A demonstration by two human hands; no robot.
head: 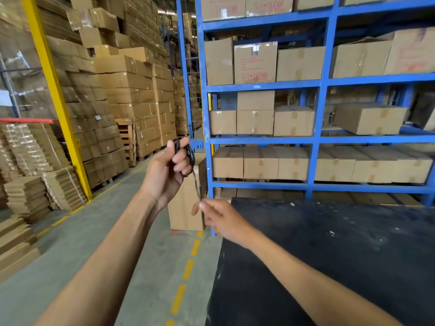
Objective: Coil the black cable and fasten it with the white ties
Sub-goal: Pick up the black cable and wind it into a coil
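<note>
I judge the cable (188,156) light and limp: it bends into small loops without springing open, and the loose tail hangs nearly straight between my hands. It is thin and probably a bit slick, so I would hold the bundle across all its turns at once, as my left hand (168,168) does now, and guide the tail close to where it leaves the coil, not far down it.

The cable is black and narrow, wound into a tight little bunch of loops. My left hand is closed around that bunch, fingers curled over it, raised in the air well off the desk (329,255). One strand drops from the coil, blurred, to my right hand (219,217), which pinches it between thumb and fingertips just beyond the desk's far left corner.

I see no white ties anywhere, neither on the dark desk top nor in either hand, so fastening looks to me not yet begun.
</note>
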